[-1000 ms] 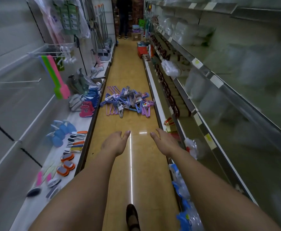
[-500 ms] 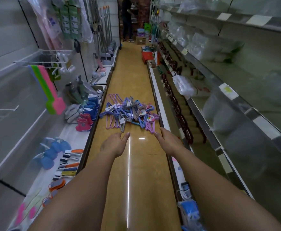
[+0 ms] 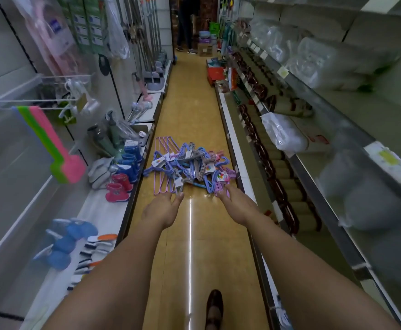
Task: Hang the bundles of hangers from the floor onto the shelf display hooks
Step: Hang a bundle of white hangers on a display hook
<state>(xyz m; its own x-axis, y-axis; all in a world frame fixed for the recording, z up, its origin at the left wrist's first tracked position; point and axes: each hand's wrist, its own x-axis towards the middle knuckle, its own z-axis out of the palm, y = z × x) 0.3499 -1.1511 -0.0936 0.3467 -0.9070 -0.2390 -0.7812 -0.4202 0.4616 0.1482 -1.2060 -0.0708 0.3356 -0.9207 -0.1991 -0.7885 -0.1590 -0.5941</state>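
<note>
Step in hand: approach to the pickup. The bundles of hangers (image 3: pixel 190 167), in purple, blue and grey with paper tags, lie in a loose heap on the floor (image 3: pixel 190 246) in the middle of the aisle, between the two lower shelf edges. No bundle from this heap is yet lifted.

Both arms are extended forward toward the heap. The left hand (image 3: pixel 162 208) has its fingers straight and together, with the fingertips at the near edge of the heap. The right hand (image 3: pixel 236 202) is likewise extended, with the fingertips at the purple hangers on the near right corner. Neither grip has closed; both hands hold nothing. Whether the fingertips touch the hangers or stop just short cannot be told.

Target location: wire display hooks (image 3: pixel 40 101) project from the left wall panel, above the heap level.

Next move, by judgement: close the fingers round one tagged bundle near its hook ends and lift it clear. The bundles overlap and cross one another, so a neighbouring bundle may snag and drag
</note>
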